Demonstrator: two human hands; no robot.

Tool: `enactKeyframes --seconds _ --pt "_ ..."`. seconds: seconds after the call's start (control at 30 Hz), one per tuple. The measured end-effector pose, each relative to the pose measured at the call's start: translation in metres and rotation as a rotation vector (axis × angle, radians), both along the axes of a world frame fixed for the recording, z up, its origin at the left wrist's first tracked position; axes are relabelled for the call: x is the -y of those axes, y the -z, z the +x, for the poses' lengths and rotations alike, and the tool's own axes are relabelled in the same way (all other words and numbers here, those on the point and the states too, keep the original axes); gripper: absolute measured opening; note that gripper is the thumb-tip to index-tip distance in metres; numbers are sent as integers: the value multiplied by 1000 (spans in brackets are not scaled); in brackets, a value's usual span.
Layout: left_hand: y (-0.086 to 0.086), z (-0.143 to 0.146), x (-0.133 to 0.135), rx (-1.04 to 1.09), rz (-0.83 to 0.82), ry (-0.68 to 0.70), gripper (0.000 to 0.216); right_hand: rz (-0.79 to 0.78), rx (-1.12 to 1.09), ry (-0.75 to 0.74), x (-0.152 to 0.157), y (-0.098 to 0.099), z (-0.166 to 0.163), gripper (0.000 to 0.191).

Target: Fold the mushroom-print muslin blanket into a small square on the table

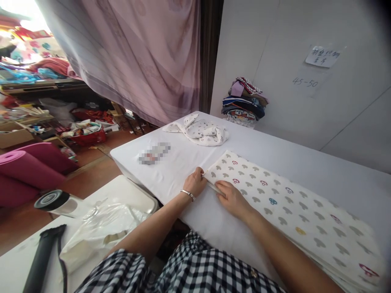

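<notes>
A white fabric printed with grey, red, blue and yellow mushroom shapes point(269, 195) lies folded in layers along the right of the white-covered table. My left hand point(195, 182) pinches its near left corner, a bracelet on the wrist. Just to the right, my right hand point(232, 198) grips the folded edge, fingers curled over it and thumb along the side. Farther back lies a crumpled white cloth with a small print point(204, 131), apart from both hands.
A stack of folded clothes point(244, 101) stands by the wall at the table's far side. At lower left are a clear bottle with a black lid point(70, 205), a plastic bag point(100, 232) and a black strap-like item point(45, 256). Pink rolled mats point(27, 171) lie left; a pink curtain point(146, 53) hangs behind.
</notes>
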State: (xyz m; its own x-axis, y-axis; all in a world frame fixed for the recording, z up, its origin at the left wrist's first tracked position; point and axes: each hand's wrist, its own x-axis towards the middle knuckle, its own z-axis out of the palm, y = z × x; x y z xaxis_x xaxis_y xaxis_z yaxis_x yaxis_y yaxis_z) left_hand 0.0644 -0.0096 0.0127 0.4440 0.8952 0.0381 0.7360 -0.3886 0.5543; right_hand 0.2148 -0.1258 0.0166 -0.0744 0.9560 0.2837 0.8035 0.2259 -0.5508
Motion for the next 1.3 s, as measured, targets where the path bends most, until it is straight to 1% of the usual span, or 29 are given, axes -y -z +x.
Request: enactKeyframes --seconds 0.07,0.17,0.27,0.37,0.47,0.53,0.6,0.7,0.77,0.83,0.9,0.97,1.03,1.07,1.13,1.2,1.3 --pt "0 -1 -1 29 1 -2 20 19 113 1 11 4 2 43" --pt "-1 -2 -2 47 -9 -16 17 -20 240 -21 24 11 7 50" --pt "-2 -1 -3 20 -16 -22 13 -52 236 -31 32 12 13 53" --pt "-3 0 -3 0 -25 -28 13 -37 241 48 47 10 26 52" --pt "-4 3 -2 -45 -2 -32 14 -53 345 92 69 13 42 52" --pt "-4 6 -1 -92 34 -20 15 -82 410 84 81 15 51 55" --pt "-5 10 -1 -125 56 -11 17 -104 430 68 90 16 55 57" --pt "-7 10 -4 -129 40 -21 16 -84 403 96 101 11 61 51" --pt "-8 6 -6 -116 8 -3 17 -22 381 158 113 8 68 43" --pt "-8 1 -8 -100 2 42 20 46 357 217 130 6 78 35" --pt "-7 -3 -7 -73 103 109 28 88 334 271 151 5 89 30" --pt "-7 -5 -4 -44 287 216 39 98 332 334 169 5 97 27" --pt "-7 0 4 -21 450 384 43 97 347 391 183 6 100 26" --pt "-8 5 8 -10 499 487 41 96 359 409 187 7 101 25" --pt "-8 19 19 17 547 690 34 101 381 427 190 7 99 23" --pt "-7 36 28 48 561 851 27 100 404 428 188 7 95 22" --pt "-5 59 36 68 551 995 19 92 441 421 183 5 91 22"
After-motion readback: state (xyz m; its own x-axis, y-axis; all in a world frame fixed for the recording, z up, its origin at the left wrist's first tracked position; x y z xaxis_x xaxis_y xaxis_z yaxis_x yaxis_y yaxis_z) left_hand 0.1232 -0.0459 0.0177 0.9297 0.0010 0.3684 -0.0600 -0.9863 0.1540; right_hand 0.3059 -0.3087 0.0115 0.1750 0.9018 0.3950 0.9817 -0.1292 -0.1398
